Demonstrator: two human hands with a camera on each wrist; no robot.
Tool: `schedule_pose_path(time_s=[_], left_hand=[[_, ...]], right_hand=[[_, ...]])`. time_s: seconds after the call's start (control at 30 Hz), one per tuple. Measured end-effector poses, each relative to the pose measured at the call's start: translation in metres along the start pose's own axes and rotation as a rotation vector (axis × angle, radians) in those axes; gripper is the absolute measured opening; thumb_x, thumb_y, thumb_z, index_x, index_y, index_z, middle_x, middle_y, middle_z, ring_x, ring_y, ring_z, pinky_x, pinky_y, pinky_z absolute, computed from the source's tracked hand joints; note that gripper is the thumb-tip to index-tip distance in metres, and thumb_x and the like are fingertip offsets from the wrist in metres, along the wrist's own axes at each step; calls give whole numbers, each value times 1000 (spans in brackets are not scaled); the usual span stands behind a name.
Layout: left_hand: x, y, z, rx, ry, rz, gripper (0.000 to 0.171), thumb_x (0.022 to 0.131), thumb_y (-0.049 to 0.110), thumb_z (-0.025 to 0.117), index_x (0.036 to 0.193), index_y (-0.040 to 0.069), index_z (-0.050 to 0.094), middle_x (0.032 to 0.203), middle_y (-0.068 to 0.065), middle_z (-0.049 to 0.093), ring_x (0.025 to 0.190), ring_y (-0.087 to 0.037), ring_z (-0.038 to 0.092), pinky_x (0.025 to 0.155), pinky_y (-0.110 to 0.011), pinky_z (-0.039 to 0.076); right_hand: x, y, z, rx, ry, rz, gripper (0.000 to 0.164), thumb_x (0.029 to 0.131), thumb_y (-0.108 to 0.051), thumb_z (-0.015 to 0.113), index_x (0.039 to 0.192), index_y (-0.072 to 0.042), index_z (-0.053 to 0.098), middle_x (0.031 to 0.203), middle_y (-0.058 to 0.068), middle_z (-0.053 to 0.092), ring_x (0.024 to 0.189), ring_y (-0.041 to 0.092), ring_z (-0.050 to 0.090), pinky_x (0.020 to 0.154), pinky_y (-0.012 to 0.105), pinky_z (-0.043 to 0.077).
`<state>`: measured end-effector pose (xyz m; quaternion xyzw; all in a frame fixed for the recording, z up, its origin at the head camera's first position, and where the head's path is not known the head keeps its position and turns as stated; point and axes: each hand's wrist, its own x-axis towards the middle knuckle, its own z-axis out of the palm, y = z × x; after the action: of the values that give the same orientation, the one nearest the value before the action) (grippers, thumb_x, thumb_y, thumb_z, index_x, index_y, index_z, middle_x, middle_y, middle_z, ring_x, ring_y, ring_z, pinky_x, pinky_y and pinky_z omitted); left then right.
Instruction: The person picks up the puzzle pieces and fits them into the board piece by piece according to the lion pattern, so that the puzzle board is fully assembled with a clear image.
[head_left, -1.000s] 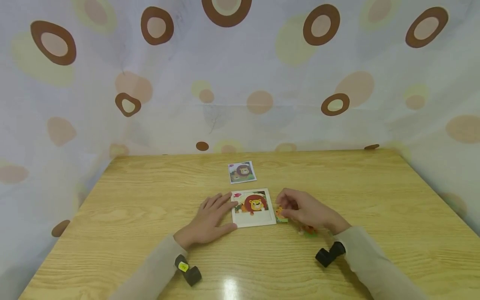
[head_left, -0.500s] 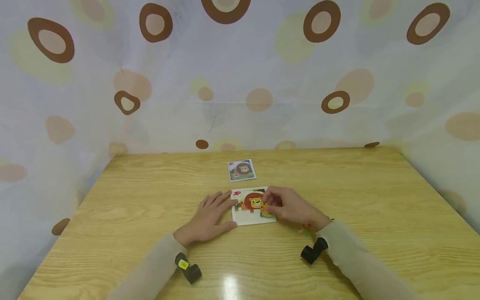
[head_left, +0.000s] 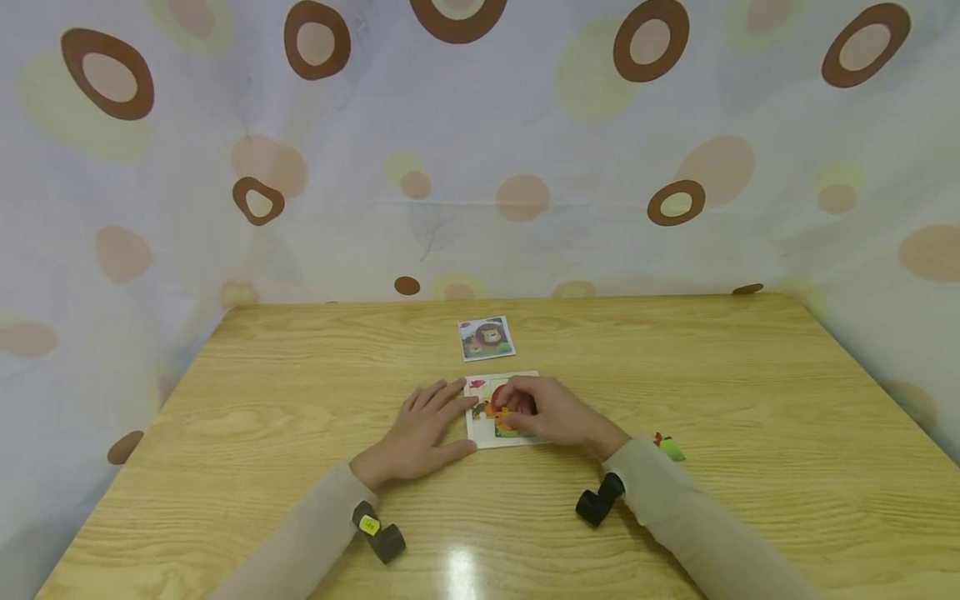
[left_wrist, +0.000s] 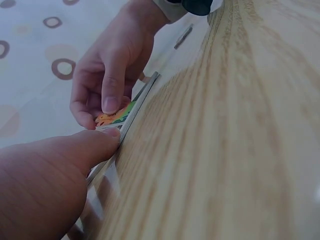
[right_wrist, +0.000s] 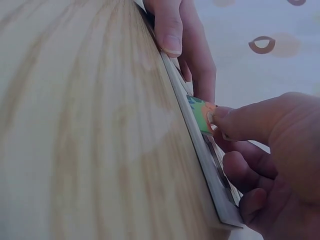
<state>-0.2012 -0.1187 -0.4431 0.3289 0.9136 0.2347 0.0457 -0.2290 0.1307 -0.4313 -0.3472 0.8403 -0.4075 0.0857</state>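
My right hand pinches an orange and green puzzle piece between thumb and fingers, over the lower middle of a white-framed puzzle board. The right wrist view shows the piece tilted up from the board's surface. My left hand lies with fingers spread, fingertips and thumb at the board's left edge. A pink shape and part of a lion picture show in the board; the right hand hides much of the lion. In the left wrist view, the left thumb is right at the frame.
A loose green and red puzzle piece lies on the wooden table beside the right sleeve. Beyond the board is a card with a lion picture. A patterned curtain stands behind the table.
My right hand has carried the puzzle piece left, from beside the board to over its lower middle. The loose piece now shows to the right of the forearm. My left hand stays put.
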Motion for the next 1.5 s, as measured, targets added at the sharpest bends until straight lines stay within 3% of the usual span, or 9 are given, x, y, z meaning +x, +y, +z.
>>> schedule_pose_path(time_s=[0.33, 0.73, 1.03, 1.5], left_hand=[[0, 1, -1, 1, -1, -5, 60, 94, 43, 56, 145, 13, 42, 159, -12, 24, 145, -40, 17, 113, -63, 11], [0, 1, 0, 4, 2, -9, 60, 95, 42, 56, 145, 14, 42, 158, -13, 25, 145, -40, 18, 113, -63, 11], [1, 0, 0, 7, 11, -10, 61, 94, 44, 56, 146, 15, 42, 158, -12, 26, 145, -39, 19, 113, -62, 12], [0, 0, 0, 4, 13, -4, 61, 94, 43, 57, 145, 14, 43, 158, -12, 27, 144, -39, 19, 113, -63, 12]], right_hand=[[5, -6, 4, -19, -8, 10, 13, 89, -11, 69, 101, -7, 66, 80, -3, 62, 65, 4, 49, 60, 19, 44], [14, -10, 10, -63, 12, -65, 16, 86, -11, 72, 100, -4, 68, 83, 1, 62, 65, 2, 46, 60, 18, 42], [19, -10, 13, -142, 1, -62, 13, 86, -14, 72, 98, -8, 71, 81, -1, 59, 67, 7, 46, 60, 18, 39], [22, -16, 15, -147, 1, -2, 5, 85, -14, 73, 88, -10, 75, 81, -2, 61, 71, 5, 48, 62, 18, 42]])
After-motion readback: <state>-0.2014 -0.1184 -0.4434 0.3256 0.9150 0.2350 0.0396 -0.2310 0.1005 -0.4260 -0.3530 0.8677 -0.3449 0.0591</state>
